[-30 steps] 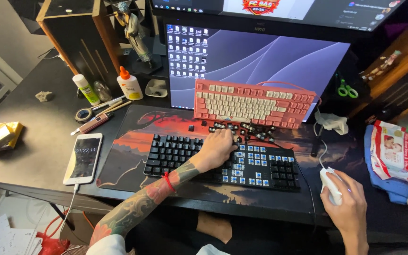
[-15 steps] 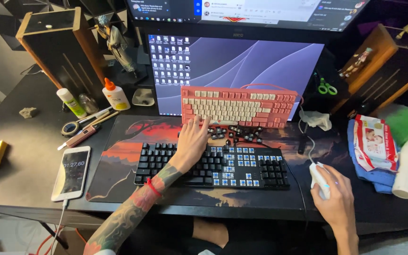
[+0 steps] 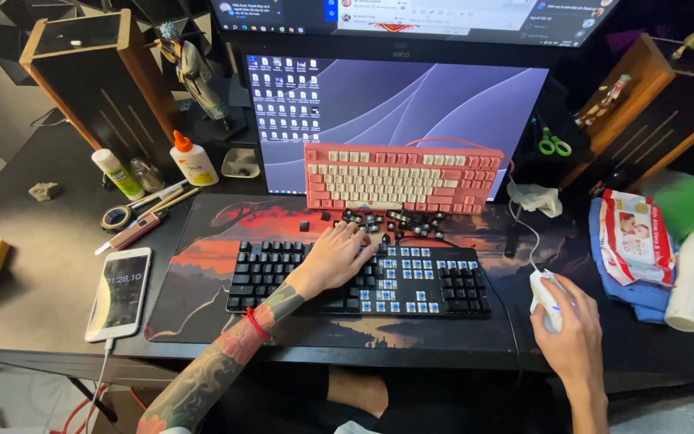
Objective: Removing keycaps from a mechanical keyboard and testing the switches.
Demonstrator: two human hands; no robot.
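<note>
I see L hand (image 3: 339,255) flat, fingers spread, holding nothing, resting on black keyboard (image 3: 359,277) w/ caps removed, near loose keycaps (image 3: 387,223) for reach. R hand (image 3: 572,333) wrapped over white mouse (image 3: 546,293) beside keyboard.

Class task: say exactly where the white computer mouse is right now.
The white mouse lies under the right hand, right of the black keyboard, near the blue cloth.
</note>
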